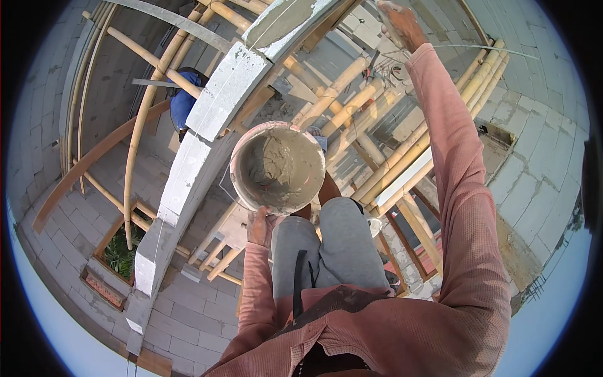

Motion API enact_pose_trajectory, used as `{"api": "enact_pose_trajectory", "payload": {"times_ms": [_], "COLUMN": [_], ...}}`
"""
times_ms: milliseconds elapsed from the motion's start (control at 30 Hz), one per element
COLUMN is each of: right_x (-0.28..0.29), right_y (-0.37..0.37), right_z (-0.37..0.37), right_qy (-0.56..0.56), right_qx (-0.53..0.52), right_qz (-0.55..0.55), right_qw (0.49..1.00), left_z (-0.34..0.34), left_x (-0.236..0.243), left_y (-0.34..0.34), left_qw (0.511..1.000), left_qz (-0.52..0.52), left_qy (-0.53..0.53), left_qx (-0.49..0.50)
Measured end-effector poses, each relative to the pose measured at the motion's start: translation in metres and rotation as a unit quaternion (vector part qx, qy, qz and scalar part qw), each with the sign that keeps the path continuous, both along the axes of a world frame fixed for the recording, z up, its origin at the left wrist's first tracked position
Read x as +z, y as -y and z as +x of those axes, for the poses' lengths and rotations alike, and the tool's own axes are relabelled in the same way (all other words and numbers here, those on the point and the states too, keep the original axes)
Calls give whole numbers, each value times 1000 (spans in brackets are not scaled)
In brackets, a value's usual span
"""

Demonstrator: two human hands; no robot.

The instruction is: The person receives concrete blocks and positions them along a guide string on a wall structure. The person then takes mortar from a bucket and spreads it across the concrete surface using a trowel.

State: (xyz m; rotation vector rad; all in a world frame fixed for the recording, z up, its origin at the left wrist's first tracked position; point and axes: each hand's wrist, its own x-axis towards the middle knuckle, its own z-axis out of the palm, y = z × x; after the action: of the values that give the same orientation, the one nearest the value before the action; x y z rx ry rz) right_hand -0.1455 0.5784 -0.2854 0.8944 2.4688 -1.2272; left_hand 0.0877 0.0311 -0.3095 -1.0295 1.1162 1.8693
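A round bucket (pixel 236 164) with a pale, smeared rim sits just in front of my knees. Wet grey mortar (pixel 282 160) lines its inside and bottom. My left hand (pixel 259 226) is closed on the bucket's near edge, its fingers partly hidden by the wall. My right arm reaches far forward to the upper edge of the view. There my right hand (pixel 407 26) is curled beside something greyish that I cannot make out. Left of the bucket runs a wall top of pale blocks (pixel 229 91), with a patch of mortar (pixel 282 25) on its far part.
Bamboo poles (pixel 402 160) form scaffolding to the right and ahead, high above a floor. More bamboo (pixel 135 163) stands beyond the wall at left, where a person in blue (pixel 182 103) is partly hidden. A string runs along the wall top. Grey block walls (pixel 534 157) surround the space.
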Motion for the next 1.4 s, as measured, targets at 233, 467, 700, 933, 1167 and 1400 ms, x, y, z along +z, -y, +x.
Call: {"api": "enact_pose_trajectory", "payload": {"times_ms": [233, 467, 700, 933, 1167, 1400], "right_x": [-2, 61, 51, 41, -14, 49], "right_y": [57, 154, 208, 258, 228, 189], "right_z": [42, 142, 190, 198, 225, 165], "right_qy": [-40, 111, -18, 125, 149, 243], "right_qx": [-144, 16, 421, 480, 355, 260], "right_qz": [-405, -358, 125, 67, -194, -297], "right_qw": [902, 927, 898, 866, 902, 886], "left_z": [-5, -12, -13, -24, -31, -18], "left_x": [-1, 5, 10, 38, 38, 12], "left_y": [-13, -20, -19, -21, -14, 9], "left_qw": [999, 998, 968, 882, 966, 998], "left_qz": [13, -68, -186, -272, -137, -27], "left_qy": [23, -17, -104, -280, -81, -44], "left_qx": [19, -1, -134, -265, -203, -25]}}
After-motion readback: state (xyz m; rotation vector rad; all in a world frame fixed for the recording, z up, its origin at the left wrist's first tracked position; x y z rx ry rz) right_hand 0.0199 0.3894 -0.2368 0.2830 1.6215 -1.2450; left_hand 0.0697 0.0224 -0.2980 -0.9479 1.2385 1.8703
